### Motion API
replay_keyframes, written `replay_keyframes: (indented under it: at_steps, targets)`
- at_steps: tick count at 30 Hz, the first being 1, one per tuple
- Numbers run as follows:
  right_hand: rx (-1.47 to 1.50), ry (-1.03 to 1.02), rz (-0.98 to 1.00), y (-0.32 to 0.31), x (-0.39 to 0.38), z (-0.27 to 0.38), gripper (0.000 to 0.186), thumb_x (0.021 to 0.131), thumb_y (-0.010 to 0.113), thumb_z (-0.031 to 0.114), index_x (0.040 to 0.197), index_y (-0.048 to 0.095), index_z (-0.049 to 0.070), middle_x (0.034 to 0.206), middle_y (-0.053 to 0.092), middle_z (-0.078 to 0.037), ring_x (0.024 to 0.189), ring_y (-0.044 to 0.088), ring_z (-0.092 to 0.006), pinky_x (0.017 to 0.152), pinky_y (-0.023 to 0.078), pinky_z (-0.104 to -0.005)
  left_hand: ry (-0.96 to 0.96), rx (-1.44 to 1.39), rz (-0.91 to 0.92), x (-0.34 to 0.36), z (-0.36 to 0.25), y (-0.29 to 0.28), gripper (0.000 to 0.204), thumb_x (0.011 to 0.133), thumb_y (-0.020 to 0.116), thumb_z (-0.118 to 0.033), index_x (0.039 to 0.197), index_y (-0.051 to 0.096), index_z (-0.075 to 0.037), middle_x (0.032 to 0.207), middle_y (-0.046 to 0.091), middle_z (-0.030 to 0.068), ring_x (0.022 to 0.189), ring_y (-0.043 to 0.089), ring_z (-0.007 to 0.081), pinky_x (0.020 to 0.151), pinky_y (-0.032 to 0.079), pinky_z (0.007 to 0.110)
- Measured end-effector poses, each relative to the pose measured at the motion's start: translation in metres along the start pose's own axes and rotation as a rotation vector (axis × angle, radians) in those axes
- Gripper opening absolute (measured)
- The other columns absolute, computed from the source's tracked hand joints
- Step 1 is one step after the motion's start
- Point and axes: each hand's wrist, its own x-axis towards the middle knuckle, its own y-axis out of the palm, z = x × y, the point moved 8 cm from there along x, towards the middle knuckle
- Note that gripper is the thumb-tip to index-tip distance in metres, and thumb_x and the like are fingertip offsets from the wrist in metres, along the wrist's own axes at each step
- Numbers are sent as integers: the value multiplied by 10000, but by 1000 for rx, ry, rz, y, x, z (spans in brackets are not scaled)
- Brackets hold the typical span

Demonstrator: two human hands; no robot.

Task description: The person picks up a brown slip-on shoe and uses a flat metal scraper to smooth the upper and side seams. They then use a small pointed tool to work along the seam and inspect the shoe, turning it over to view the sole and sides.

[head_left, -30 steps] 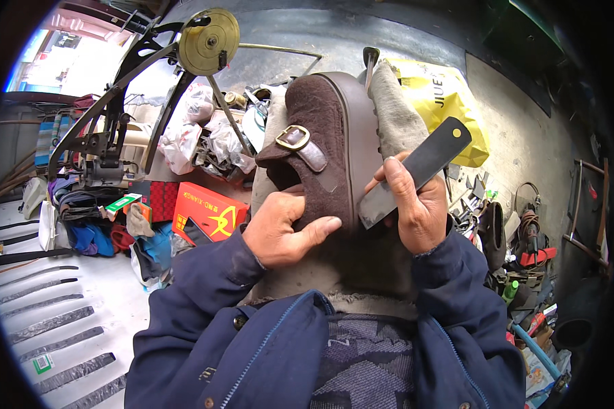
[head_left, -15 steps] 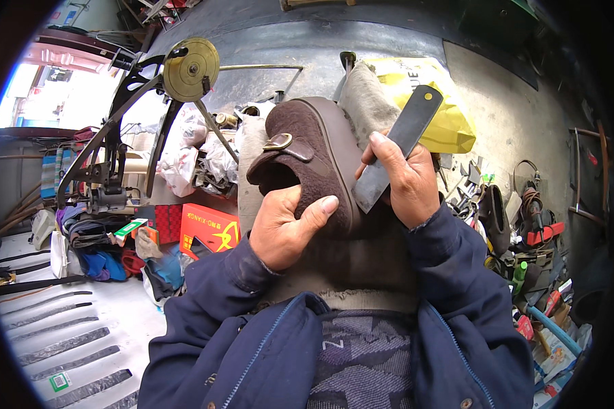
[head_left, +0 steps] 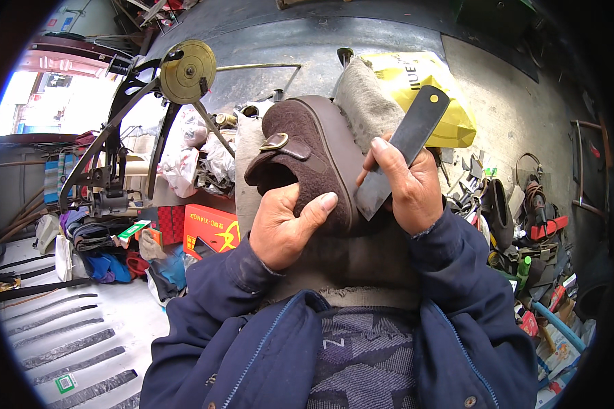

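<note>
A dark brown fuzzy shoe with a buckled strap lies on its side over my lap, its thick sole facing right. My left hand grips the shoe at its heel opening, thumb on the outside and fingers hidden inside. In my right hand is a flat dark knife blade, held slanted, with a hole at its upper end. The blade's lower bevelled end sits close beside the sole near the heel; whether it touches I cannot tell.
A hand-cranked sewing machine with a brass wheel stands at the left. Near it are a red box and piled cloths. A yellow bag lies beyond my right hand. Tools and a dark boot clutter the right side. Dark strips lie at lower left.
The view has shifted slightly. My hands, the shoe and the knife keep nearly the same positions relative to each other.
</note>
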Motion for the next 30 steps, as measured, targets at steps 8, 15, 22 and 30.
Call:
replay_keyframes:
  at_steps: [8,15,22,30]
  targets:
    - [-66,-100,-4,-1,-11,10,272,1059,515,181,866,606,13,797,618,-52,747,633,-136,726,492,-275,-5,0,4,0,1,1,193,1008,646,-152,1014,665,40,857,641,-21,796,514,42,703,471,249]
    - [-114,-165,-40,-2,-12,16,318,1066,471,192,832,600,19,752,611,-50,739,567,-133,762,454,-286,30,9,-6,3,-4,5,196,1009,639,-155,1007,670,38,858,653,-12,796,526,50,708,477,259]
    - [-111,-153,-77,-3,-18,18,352,1065,464,207,790,589,27,730,610,-46,748,549,-125,766,435,-281,36,23,-17,1,-8,8,196,1013,631,-160,1004,677,30,856,657,-10,788,536,56,705,477,260]
    - [-147,-198,-88,-6,-26,24,350,1061,457,194,786,587,22,726,615,-47,733,536,-121,747,419,-281,44,1,-38,4,-16,13,198,1014,626,-155,1009,680,35,869,671,-4,783,539,55,703,474,256]
